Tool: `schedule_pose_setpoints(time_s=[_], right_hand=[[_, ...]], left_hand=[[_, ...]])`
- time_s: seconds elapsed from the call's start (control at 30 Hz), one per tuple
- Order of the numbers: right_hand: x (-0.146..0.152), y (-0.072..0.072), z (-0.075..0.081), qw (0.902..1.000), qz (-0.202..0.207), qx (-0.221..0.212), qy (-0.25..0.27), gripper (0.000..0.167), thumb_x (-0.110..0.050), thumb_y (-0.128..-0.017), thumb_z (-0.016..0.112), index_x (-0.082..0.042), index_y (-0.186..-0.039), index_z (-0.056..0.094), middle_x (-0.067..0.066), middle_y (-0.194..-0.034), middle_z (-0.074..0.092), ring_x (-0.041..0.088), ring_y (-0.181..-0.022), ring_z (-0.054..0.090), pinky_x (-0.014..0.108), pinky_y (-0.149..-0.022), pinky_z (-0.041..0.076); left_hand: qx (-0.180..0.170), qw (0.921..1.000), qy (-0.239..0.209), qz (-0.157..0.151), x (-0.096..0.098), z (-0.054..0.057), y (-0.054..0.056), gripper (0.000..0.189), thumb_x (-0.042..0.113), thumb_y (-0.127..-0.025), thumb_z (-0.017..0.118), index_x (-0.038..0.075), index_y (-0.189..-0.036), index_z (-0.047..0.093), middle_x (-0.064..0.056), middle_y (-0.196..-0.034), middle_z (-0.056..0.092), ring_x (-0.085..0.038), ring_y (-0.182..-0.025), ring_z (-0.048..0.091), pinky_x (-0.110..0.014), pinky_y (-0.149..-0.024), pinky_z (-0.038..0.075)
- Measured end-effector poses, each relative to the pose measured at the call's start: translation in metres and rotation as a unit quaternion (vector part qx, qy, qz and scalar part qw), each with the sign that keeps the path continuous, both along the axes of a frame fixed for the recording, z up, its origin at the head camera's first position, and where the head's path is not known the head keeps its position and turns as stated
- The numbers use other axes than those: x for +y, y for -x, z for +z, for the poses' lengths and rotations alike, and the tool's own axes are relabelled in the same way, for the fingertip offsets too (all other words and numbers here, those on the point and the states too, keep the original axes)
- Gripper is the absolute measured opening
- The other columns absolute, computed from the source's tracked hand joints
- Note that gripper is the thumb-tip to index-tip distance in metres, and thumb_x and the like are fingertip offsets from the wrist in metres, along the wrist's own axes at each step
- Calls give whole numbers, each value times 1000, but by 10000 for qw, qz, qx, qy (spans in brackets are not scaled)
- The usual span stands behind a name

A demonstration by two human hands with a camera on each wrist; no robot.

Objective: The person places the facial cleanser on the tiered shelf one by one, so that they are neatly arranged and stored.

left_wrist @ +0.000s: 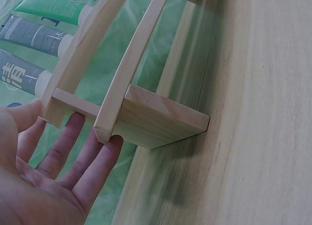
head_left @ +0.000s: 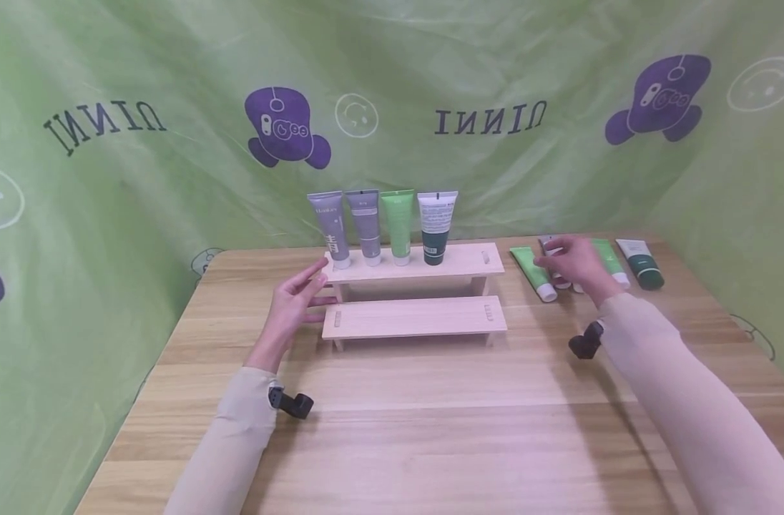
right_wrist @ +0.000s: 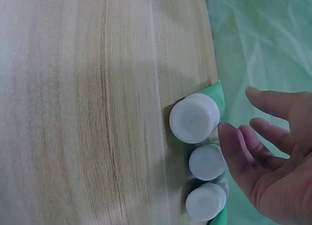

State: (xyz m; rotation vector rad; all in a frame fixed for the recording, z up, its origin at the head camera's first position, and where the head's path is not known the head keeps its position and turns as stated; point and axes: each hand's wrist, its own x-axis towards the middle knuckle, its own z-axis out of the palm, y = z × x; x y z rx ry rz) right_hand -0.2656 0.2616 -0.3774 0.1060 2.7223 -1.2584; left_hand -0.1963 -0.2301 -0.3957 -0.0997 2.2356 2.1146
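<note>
From my end, I have the left hand at the left end of a two-step wooden rack, its thumb and fingers spread fairly straight, tips touching the wood at the edges of both steps rather than wrapped around it. On the upper step I can see four tubes standing upright on their caps: a grey-purple tube with large lettering, a second grey-purple tube, a light green tube and a white and dark green tube. I have the right hand over a row of tubes lying on the surface, to the right of the rack — fingers bent and parted, grasping nothing. Nearest its fingertips is a green tube with a white cap; whether they touch it I cannot tell. Just beside that lies a grey tube, mostly covered by the hand, then another white cap whose tube I cannot make out. Beyond the hand, I see another green tube and a white-and-green tube at the far right. Behind everything hangs a green cloth with purple figures — its lettering reads backwards to me.
</note>
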Motion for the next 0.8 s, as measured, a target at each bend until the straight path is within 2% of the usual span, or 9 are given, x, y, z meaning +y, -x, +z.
schedule_pose_setpoints(time_s=[0.1, 0.33, 0.57, 0.67, 0.8], right_hand=[[-2, 3, -1, 9999, -39, -46, -111, 58, -17, -95, 70, 13, -139, 46, 35, -122, 56, 32, -88, 66, 40, -75, 63], [-6, 7, -2, 9986, -23, -121, -508, 57, -14, -92, 73, 15, -134, 48, 30, -112, 58, 34, -89, 65, 39, -72, 62], [-13, 5, 2, 9951, 161, -135, -970, 59, -12, -87, 76, 18, -130, 50, 31, -115, 55, 32, -84, 61, 37, -68, 58], [-17, 3, 5, 9919, 251, -101, -1241, 49, -12, -85, 78, 18, -118, 56, 28, -102, 59, 31, -78, 61, 37, -65, 56], [-20, 4, 8, 9876, 368, -267, -1503, 32, -13, -85, 77, 9, -97, 58, 15, -80, 56, 28, -68, 58, 37, -60, 52]], left_hand=[[-18, 10000, -22, -11, 0, -1, 1, 50, 36, -100, 63, 27, -148, 51, -19, -140, 55, -36, -107, 69, -51, -85, 60], [-6, 10000, -15, -13, -1, -2, 1, 50, 36, -101, 62, 27, -148, 51, -20, -140, 55, -42, -111, 65, -52, -85, 60], [20, 10000, 9, -49, -1, -1, 0, 49, 36, -101, 62, 28, -148, 51, -20, -140, 55, -45, -114, 63, -54, -86, 59], [3, 10000, -17, -40, -1, -1, 0, 49, 37, -100, 63, 29, -148, 52, -20, -138, 57, -46, -115, 62, -55, -86, 59], [-31, 10000, -21, -11, 0, -1, 0, 50, 39, -99, 64, 30, -147, 52, -19, -136, 59, -47, -115, 61, -55, -87, 59]])
